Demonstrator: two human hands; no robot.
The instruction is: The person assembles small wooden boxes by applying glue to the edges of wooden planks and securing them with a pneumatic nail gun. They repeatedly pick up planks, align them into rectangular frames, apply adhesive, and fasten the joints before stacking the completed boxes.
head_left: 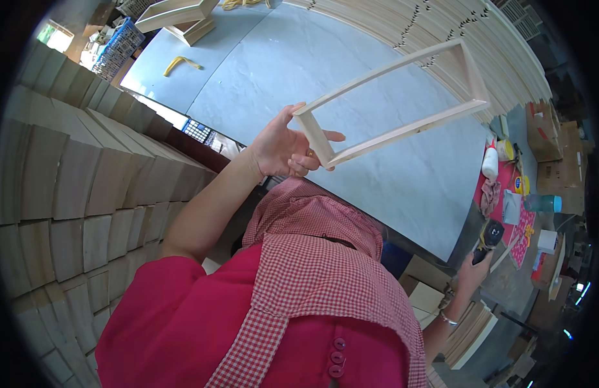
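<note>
My left hand (288,147) grips one short end of a pale rectangular wooden frame (403,128), thumb on its upper corner and fingers around the lower part. The frame is tilted above the table, and its far end points to the upper right. At the right, beyond the table's edge, my right hand (472,275) is closed round the dark handle of a black-and-yellow hand tool (491,234). Its exact kind is too small to make out.
Stacked wooden strips (435,22) lie along the far side of the pale blue table (248,77). Wooden blocks (47,174) are piled high at my left. A white bottle (490,161) and a teal jar (544,204) stand at the right; a yellow curved piece (180,63) lies far left.
</note>
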